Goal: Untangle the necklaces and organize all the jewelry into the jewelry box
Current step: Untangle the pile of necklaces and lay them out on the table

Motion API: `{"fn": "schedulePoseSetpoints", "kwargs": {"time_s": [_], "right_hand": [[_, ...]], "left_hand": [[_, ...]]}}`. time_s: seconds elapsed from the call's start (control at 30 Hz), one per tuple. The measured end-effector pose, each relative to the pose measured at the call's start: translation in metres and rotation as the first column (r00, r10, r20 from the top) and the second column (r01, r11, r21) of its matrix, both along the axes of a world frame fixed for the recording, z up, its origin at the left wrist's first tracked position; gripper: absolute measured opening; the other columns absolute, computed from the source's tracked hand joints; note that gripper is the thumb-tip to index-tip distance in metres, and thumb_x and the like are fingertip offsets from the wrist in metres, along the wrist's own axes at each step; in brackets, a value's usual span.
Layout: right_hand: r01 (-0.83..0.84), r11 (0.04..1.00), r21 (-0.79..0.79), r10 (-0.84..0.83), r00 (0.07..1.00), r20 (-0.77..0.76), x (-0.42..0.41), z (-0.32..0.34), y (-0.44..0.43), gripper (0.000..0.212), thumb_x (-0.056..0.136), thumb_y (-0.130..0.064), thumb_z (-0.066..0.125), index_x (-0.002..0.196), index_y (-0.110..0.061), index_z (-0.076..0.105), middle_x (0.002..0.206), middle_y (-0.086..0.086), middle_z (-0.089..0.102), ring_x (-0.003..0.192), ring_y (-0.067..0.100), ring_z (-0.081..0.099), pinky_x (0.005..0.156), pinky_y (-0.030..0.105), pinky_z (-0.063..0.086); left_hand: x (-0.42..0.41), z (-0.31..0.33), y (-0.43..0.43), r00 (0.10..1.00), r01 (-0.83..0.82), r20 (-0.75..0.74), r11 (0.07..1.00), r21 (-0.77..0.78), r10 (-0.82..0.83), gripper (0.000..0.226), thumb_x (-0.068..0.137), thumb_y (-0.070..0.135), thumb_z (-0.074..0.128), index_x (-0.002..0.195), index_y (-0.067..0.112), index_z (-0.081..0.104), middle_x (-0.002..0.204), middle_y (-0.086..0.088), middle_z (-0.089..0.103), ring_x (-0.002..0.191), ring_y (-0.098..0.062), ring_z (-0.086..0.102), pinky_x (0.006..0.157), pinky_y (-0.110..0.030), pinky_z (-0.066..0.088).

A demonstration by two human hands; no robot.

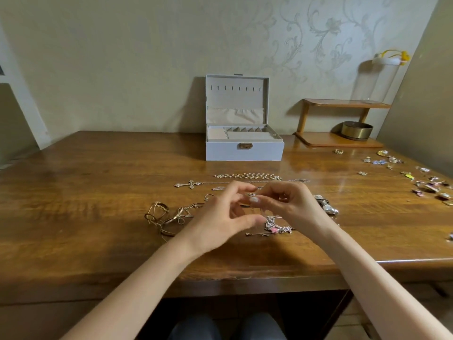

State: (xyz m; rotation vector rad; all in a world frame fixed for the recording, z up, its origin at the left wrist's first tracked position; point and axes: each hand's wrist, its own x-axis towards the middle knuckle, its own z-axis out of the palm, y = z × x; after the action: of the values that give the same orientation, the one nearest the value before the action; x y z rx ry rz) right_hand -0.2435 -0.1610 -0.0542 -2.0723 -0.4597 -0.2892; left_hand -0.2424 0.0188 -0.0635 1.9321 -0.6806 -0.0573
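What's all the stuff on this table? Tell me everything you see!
table: one, brown wood.
jewelry box: one, pale grey, open, back middle.
chain necklace: one, gold, before the box.
cross necklace: one, silver, beyond the left hand.
bangles: tangled heap, gold, left.
charm bracelet: one, silver with a pink star, under the right hand.
small charms: many, mixed colours, far right.
shelf: one, wooden, back right.
round tin: one, brass, on the shelf.
left hand: one, middle.
right hand: one, pinching a small silver piece.
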Motion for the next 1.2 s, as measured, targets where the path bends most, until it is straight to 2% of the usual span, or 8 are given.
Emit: {"fn": "schedulePoseSetpoints", "kwargs": {"time_s": [0.17,0.37,0.57,0.67,0.8,0.97,1.07,1.2], "right_hand": [[0.005,1.000,-0.002,-0.005,1.000,-0.016,-0.002,0.010,-0.006,0.033,0.072,-0.047,0.065,0.068,-0.015,0.069,0.061,0.001,0.064,0.058,0.007,0.049,0.055,0.022,0.037],[-0.026,0.997,0.079,0.034,0.995,-0.096,-0.008,0.008,-0.021,0.030,0.074,-0.038,0.066,0.068,-0.008,0.066,0.050,0.005,0.059,0.044,0.007,0.046,0.050,0.014,0.035],[-0.110,0.994,-0.013,0.106,0.980,-0.167,-0.012,-0.004,-0.032,0.027,0.080,-0.034,0.065,0.076,-0.008,0.071,0.046,0.003,0.056,0.043,0.012,0.049,0.053,0.015,0.040],[-0.100,0.988,-0.115,0.077,0.980,-0.185,-0.013,-0.008,-0.036,0.009,0.087,-0.017,0.065,0.086,-0.012,0.072,0.060,0.006,0.063,0.043,0.016,0.053,0.046,0.017,0.041],[-0.066,0.949,-0.308,-0.002,0.976,-0.216,-0.013,-0.011,-0.034,0.017,0.081,-0.008,0.072,0.093,-0.022,0.072,0.081,0.000,0.062,0.043,0.007,0.049,0.043,0.015,0.038],[-0.021,0.929,-0.371,-0.077,0.966,-0.248,-0.011,-0.011,-0.029,0.013,0.079,-0.013,0.075,0.085,-0.022,0.069,0.073,-0.007,0.057,0.038,0.006,0.048,0.040,0.016,0.037],[-0.007,0.921,-0.389,-0.099,0.962,-0.253,-0.009,-0.010,-0.026,0.014,0.078,-0.014,0.076,0.078,-0.022,0.065,0.072,-0.005,0.060,0.038,0.006,0.047,0.043,0.019,0.042],[0.004,0.881,-0.474,-0.089,0.984,-0.157,-0.008,-0.008,-0.028,0.019,0.072,-0.021,0.080,0.072,-0.026,0.062,0.071,-0.014,0.056,0.059,-0.006,0.050,0.055,0.012,0.039]], "left_hand": [[0.008,0.001,-0.008,0.995,-0.080,-0.066,0.981,-0.174,0.070,0.007,0.091,0.009,0.057,0.091,0.013,0.063,0.069,0.000,0.064,0.059,-0.007,0.060,0.056,-0.019,0.050],[0.009,-0.005,0.003,0.995,-0.099,-0.024,0.965,-0.241,0.096,0.014,0.090,0.018,0.056,0.087,0.009,0.066,0.062,0.003,0.063,0.055,-0.007,0.058,0.051,-0.016,0.046],[0.011,-0.013,0.016,0.989,-0.131,0.040,0.978,-0.161,0.139,0.019,0.086,0.029,0.058,0.084,0.013,0.068,0.054,0.005,0.056,0.051,-0.004,0.050,0.051,-0.013,0.040],[0.009,-0.018,0.019,0.983,-0.137,0.111,0.986,-0.095,0.147,0.025,0.079,0.042,0.057,0.081,0.020,0.069,0.063,0.006,0.060,0.058,-0.007,0.052,0.055,-0.017,0.041],[0.004,-0.020,0.018,0.978,-0.123,0.158,0.989,-0.080,0.134,0.031,0.082,0.044,0.053,0.079,0.018,0.070,0.049,0.009,0.051,0.047,-0.008,0.044,0.050,-0.028,0.036],[0.005,-0.023,0.006,0.936,-0.180,0.336,0.962,0.203,0.104,0.020,0.084,0.038,0.064,0.095,0.022,0.062,0.042,0.014,0.049,0.041,-0.001,0.046,0.055,-0.013,0.040],[0.005,-0.023,-0.002,0.926,-0.208,0.376,0.888,0.409,0.044,0.027,0.083,0.047,0.062,0.099,0.026,0.058,0.043,0.011,0.043,0.043,0.000,0.045,0.070,-0.019,0.048],[0.004,-0.020,-0.009,0.935,-0.207,0.353,0.860,0.466,0.034,0.019,0.085,0.044,0.062,0.087,0.028,0.050,0.047,0.013,0.046,0.045,0.001,0.042,0.085,-0.026,0.049]]}}
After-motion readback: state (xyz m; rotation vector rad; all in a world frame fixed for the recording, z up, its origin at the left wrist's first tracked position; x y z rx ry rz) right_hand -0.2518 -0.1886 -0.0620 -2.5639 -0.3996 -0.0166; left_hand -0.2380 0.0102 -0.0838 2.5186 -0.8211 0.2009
